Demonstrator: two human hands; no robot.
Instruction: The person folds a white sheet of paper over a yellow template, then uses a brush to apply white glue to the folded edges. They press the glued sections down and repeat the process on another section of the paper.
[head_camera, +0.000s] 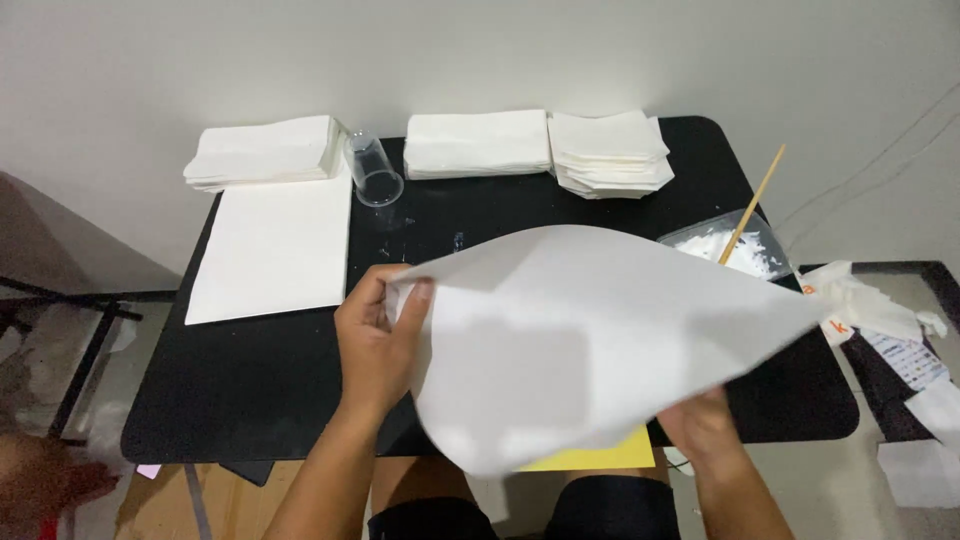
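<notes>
Left hand (375, 335) pinches one corner of a large white sheet (590, 340), curled above a black bench (270, 390). Right hand (705, 425) grips its lower edge from beneath. A yellow sheet (600, 455) lies under it.

Cup (374, 170) lies between two paper stacks (264, 151) (478, 143) on table (250, 380).

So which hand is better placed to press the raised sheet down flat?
Probably the left hand: it pinches the white paper sheet at its lifted edge, in full view above the black table. The right hand is mostly hidden beneath the sheet.
</notes>
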